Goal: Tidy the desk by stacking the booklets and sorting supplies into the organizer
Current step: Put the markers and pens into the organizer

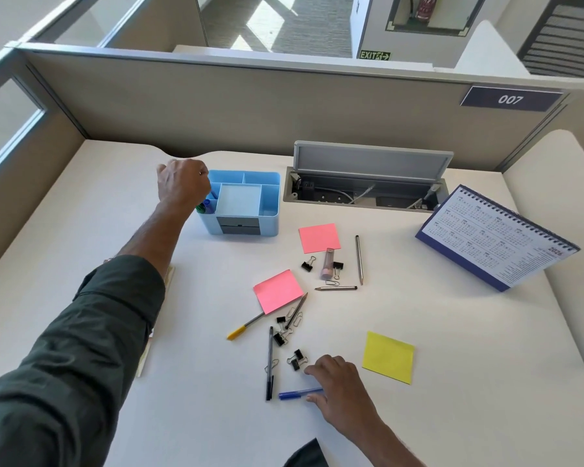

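I saw a white desk [418, 332] carrying a light blue organizer [250, 227] near the back, a tilted desk calendar [496, 237] at the right, two pink sticky pads [319, 237] [278, 291], a yellow pad [389, 357], scattered pencils [359, 259], pens [269, 362], black binder clips [297, 358] and paper clips [332, 283], and cream booklets [145, 358] at the left, mostly hidden.

Bare desk [418, 416] lies open along the near right and far left. Clips [292, 342], pens [269, 362] and sticky notes [278, 291] crowd the middle. The organizer [270, 224], open cable box [364, 193] and calendar [493, 237] block the far edge.
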